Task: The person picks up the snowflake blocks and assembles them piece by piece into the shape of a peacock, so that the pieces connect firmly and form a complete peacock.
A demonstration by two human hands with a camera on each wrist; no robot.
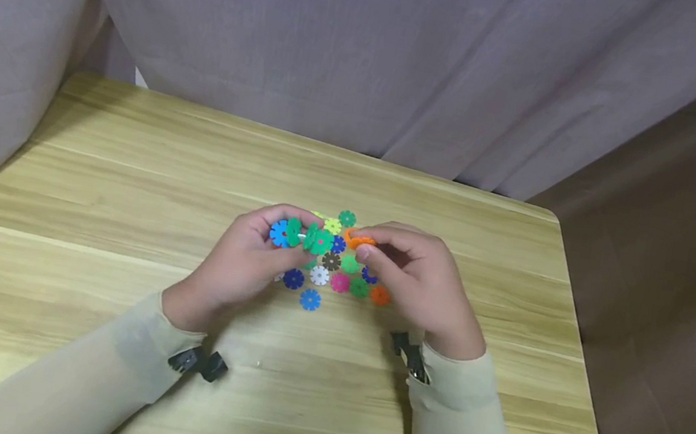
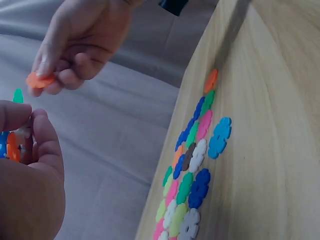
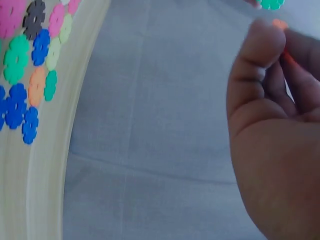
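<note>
Both hands are raised just above the middle of a light wooden table [image 1: 127, 161]. By the left hand [image 1: 240, 261] a small cluster of joined snowflake discs [image 1: 301, 235] is gripped, its blue and green pieces showing between curled fingers and thumb; in the left wrist view only slivers of blue, orange and green are seen past the thumb. By the right hand [image 1: 419, 280] a single orange snowflake disc [image 1: 359, 240] is pinched between thumb and fingertips, held just right of the cluster; whether the two touch cannot be told from the head view, while in the left wrist view a clear gap is shown between them. In the right wrist view little more than an orange edge is visible past the thumb.

Under and between the hands, loose discs [image 1: 339, 276] are spread flat on the tabletop in a tight patch: blue, white, pink, green, brown, orange and yellow-green ones lying edge to edge. One light blue disc [image 1: 309, 299] is set slightly apart on the near side of the patch. Beige sleeves [image 1: 460, 414] are worn on both arms, with a dark clip near each wrist. Grey curtain fabric [image 1: 373, 48] is hung beyond the far edge of the table.
</note>
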